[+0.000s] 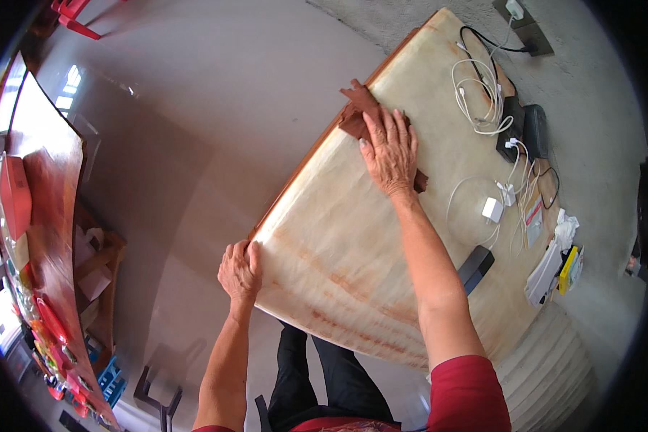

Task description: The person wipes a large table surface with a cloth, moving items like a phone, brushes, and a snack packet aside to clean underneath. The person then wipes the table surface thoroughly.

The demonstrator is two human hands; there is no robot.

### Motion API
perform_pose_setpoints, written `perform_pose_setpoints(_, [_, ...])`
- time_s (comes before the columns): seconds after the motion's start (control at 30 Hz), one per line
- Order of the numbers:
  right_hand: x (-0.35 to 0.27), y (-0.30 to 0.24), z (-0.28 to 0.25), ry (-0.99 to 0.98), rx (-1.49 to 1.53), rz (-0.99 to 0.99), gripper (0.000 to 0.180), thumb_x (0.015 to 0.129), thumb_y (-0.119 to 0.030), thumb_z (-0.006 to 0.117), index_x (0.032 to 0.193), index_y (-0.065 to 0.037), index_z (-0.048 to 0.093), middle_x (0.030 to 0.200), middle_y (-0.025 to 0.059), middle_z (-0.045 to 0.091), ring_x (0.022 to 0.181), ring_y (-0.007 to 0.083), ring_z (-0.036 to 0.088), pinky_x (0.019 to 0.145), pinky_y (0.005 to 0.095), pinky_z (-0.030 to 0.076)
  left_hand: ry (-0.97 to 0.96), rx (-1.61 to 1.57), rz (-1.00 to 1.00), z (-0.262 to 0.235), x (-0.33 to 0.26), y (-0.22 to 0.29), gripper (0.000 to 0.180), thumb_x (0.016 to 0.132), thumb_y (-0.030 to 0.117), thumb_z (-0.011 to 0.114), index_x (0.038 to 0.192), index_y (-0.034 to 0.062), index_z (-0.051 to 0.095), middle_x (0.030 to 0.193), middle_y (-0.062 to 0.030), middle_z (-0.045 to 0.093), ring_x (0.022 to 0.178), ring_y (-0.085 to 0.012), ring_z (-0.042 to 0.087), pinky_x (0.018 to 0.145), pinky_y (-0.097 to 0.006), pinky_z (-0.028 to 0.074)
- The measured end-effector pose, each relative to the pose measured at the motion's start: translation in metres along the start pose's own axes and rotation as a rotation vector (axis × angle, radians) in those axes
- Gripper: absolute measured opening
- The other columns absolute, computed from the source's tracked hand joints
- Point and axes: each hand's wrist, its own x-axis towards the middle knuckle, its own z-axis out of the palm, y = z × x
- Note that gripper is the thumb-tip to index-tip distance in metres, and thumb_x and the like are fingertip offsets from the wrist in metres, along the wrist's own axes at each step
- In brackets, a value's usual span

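Observation:
A table with a pale, brown-stained cover and a reddish-brown wooden edge stands in front of me. My right hand presses a crumpled brown cloth onto its top near the far left edge. The fingers reach forward over the cloth, and part of it sticks out beside my wrist. At the near left corner, my left hand is closed over the table edge; its fingertips are partly hidden.
White cables, a black power strip, white chargers and a dark oblong object lie on the table's right side. A yellow box is at its right edge. A cluttered wooden table stands left; a red stool is far left.

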Motion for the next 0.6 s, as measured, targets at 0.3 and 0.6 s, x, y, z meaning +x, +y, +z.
perform_pose_setpoints(0.3, [0.06,0.058,0.022,0.081,-0.122,0.049,0.047,0.091,-0.039,0.048,0.137,-0.027,0.043,0.142,0.0033,0.04,0.131,0.0286,0.034,0.106,0.0486,0.026,0.036,0.033,0.007,0.007,-0.008,-0.009,0.03,0.086,0.035,0.053,0.097,0.0105,0.065,0.089,-0.0074,0.061,0.088,-0.0261,0.059,0.075,-0.037,0.045])
perform_pose_setpoints(0.6, [0.063,0.043,0.024,-0.006,-0.201,0.159,0.043,0.092,-0.037,0.046,0.135,-0.031,0.045,0.142,0.0019,0.041,0.133,0.028,0.032,0.106,0.0486,0.025,0.055,0.037,0.03,0.008,-0.008,-0.007,0.031,0.084,0.039,0.056,0.096,0.0119,0.066,0.088,-0.0048,0.06,0.086,-0.0235,0.059,0.072,-0.036,0.044])
